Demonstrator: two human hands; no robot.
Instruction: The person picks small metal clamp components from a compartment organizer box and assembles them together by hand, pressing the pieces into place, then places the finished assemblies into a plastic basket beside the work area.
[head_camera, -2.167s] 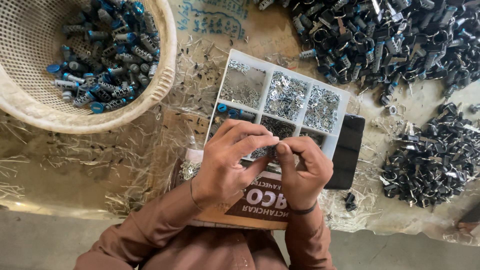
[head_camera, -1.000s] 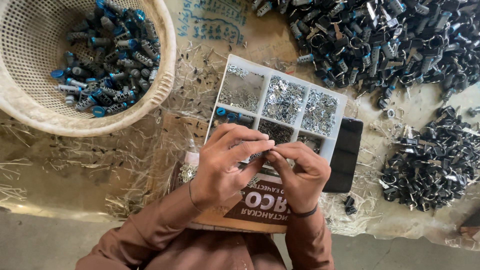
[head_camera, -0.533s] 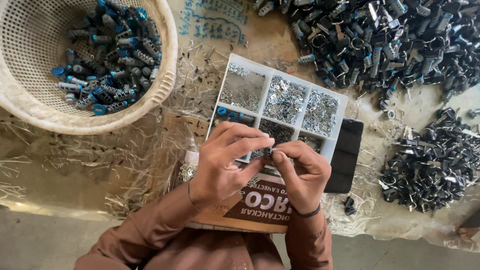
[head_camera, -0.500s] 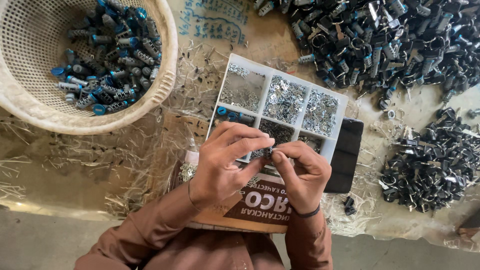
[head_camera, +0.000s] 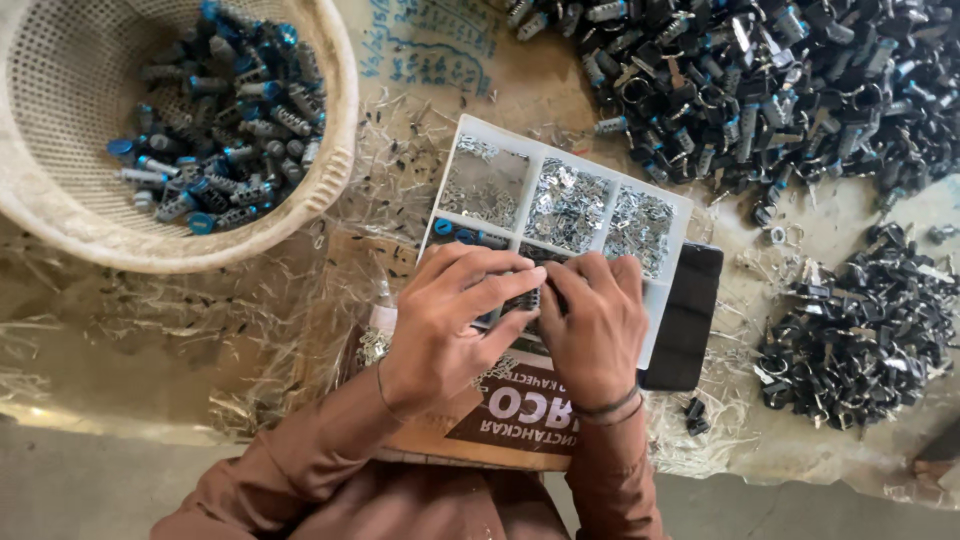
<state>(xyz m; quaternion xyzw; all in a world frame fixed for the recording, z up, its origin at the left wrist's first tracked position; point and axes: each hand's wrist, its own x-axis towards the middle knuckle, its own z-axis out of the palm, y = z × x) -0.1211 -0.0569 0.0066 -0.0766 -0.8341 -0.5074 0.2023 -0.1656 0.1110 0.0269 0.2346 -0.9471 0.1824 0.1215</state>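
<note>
My left hand (head_camera: 450, 325) and my right hand (head_camera: 592, 325) meet fingertip to fingertip over the near side of a white compartment tray (head_camera: 660, 305). Between the fingers of both hands sits a small dark ribbed metal cylinder (head_camera: 524, 300). The tray's far compartments hold several tiny silvery metal bits (head_camera: 566, 205); a near-left compartment shows blue-capped pieces (head_camera: 458, 232). The tray rests on a brown cardboard box (head_camera: 500, 420) in front of me.
A white plastic basket (head_camera: 330, 150) at the upper left holds several blue-and-grey cylinders. A large heap of dark metal parts (head_camera: 760, 80) lies at the upper right, a smaller heap (head_camera: 860, 320) at the right. A black phone (head_camera: 685, 320) lies beside the tray. Straw-like shreds (head_camera: 250, 320) litter the surface.
Both hands stay together over the tray; the fingers have shifted slightly on the small cylinder. Nothing else has moved.
</note>
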